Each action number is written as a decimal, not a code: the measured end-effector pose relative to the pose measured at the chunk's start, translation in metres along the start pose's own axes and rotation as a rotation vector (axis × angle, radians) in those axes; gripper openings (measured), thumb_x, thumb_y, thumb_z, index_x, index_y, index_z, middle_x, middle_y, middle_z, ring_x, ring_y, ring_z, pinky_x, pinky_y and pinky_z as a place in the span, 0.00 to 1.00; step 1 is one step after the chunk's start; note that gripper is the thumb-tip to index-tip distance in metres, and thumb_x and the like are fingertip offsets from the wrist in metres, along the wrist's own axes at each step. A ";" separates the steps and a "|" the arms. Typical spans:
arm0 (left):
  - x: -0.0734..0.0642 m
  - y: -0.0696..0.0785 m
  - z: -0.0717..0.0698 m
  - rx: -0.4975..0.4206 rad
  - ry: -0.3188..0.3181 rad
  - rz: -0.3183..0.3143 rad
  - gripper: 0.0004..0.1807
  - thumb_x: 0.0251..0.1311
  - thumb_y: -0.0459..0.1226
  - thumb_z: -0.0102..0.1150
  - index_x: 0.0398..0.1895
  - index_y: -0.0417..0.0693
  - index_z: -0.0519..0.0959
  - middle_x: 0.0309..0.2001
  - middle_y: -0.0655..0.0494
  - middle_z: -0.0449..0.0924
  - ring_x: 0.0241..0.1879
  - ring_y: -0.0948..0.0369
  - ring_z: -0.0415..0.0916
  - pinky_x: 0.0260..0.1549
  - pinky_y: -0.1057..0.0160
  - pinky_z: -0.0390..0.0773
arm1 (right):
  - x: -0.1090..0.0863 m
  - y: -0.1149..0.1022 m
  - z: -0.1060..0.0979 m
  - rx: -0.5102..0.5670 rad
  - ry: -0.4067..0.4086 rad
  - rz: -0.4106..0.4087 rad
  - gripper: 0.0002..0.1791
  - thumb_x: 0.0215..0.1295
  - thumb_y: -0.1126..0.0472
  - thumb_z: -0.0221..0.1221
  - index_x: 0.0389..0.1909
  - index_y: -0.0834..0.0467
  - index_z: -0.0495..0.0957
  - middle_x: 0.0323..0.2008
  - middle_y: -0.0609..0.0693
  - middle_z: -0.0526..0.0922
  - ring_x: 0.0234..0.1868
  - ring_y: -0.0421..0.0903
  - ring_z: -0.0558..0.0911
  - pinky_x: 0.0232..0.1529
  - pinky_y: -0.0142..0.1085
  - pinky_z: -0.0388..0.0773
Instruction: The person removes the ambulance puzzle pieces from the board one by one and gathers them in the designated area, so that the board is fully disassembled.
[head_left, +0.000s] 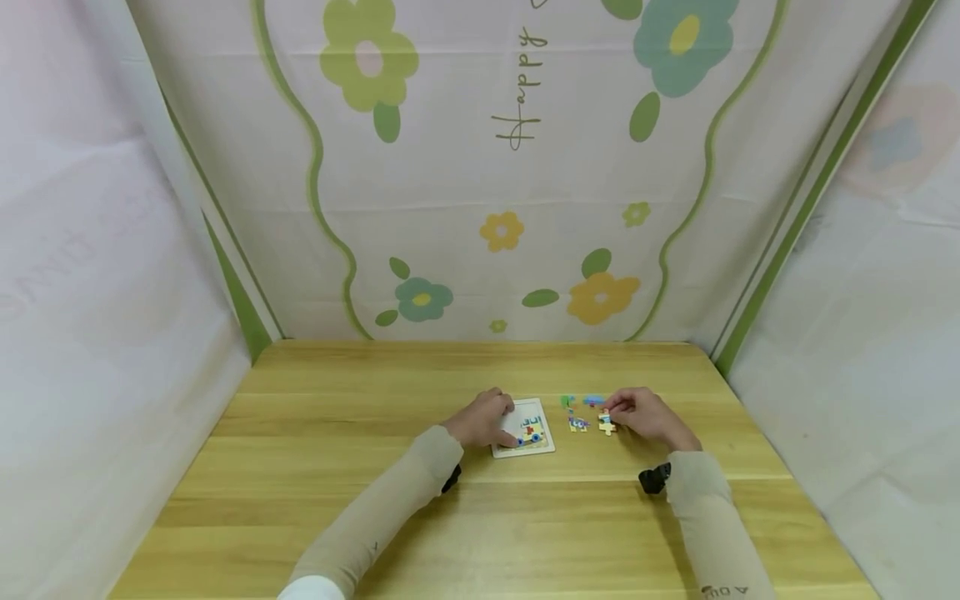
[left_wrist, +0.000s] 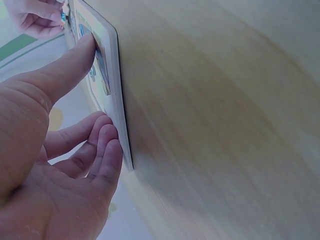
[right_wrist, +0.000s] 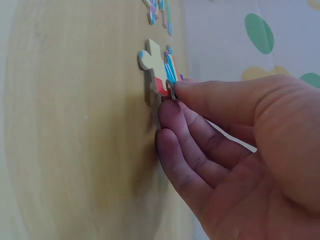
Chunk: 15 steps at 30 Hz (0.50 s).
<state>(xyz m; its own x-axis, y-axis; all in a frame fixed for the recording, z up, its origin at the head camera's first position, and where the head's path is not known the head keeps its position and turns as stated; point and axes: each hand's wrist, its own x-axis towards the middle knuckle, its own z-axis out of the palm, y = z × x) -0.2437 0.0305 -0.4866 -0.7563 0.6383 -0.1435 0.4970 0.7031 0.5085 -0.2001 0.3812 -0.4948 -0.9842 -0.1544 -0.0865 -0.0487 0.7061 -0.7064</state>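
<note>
My left hand (head_left: 483, 419) rests at the left side of a small white-framed puzzle tray (head_left: 550, 447). Its straight thumb (left_wrist: 82, 57) touches the tray's face near the picture, and the other fingertips (left_wrist: 111, 132) lie by the edge. Joined pieces with blue wheels (head_left: 535, 437) fill the tray's lower right part. Right of the tray, my right hand (head_left: 643, 414) pinches a cream jigsaw piece (right_wrist: 156, 62) with red and blue marks between thumb and fingers. The piece is tilted, its knob pointing away from the palm.
Loose jigsaw pieces lie between tray and right hand: a green one (head_left: 567, 402), a blue one (head_left: 593, 400) and a purple-and-yellow one (head_left: 577, 424). Flower-printed cloth (head_left: 450, 183) hangs behind the wooden table (head_left: 330, 400), with more cloth at both sides.
</note>
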 end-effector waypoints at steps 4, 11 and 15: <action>0.001 0.000 0.000 0.006 -0.005 -0.005 0.35 0.60 0.48 0.78 0.65 0.40 0.78 0.57 0.53 0.76 0.49 0.62 0.70 0.59 0.62 0.78 | 0.000 0.001 0.002 -0.010 0.001 -0.001 0.09 0.77 0.67 0.59 0.49 0.64 0.85 0.42 0.57 0.87 0.40 0.45 0.83 0.42 0.33 0.79; 0.000 0.000 -0.001 -0.009 -0.006 -0.005 0.35 0.60 0.47 0.78 0.66 0.40 0.78 0.57 0.53 0.76 0.50 0.62 0.70 0.59 0.62 0.78 | 0.000 0.000 0.006 -0.009 0.015 -0.018 0.08 0.76 0.69 0.59 0.48 0.66 0.85 0.41 0.58 0.88 0.41 0.47 0.84 0.42 0.33 0.80; -0.001 0.000 -0.001 -0.010 -0.004 -0.002 0.35 0.60 0.47 0.78 0.66 0.39 0.78 0.57 0.52 0.76 0.50 0.62 0.71 0.59 0.61 0.78 | 0.000 -0.002 0.007 -0.025 0.013 -0.015 0.08 0.76 0.69 0.60 0.48 0.65 0.85 0.42 0.58 0.88 0.40 0.46 0.84 0.42 0.33 0.80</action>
<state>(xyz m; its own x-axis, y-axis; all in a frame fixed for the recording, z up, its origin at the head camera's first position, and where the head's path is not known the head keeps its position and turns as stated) -0.2433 0.0303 -0.4858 -0.7556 0.6380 -0.1484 0.4907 0.7015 0.5169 -0.1991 0.3748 -0.4981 -0.9854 -0.1567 -0.0666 -0.0679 0.7207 -0.6900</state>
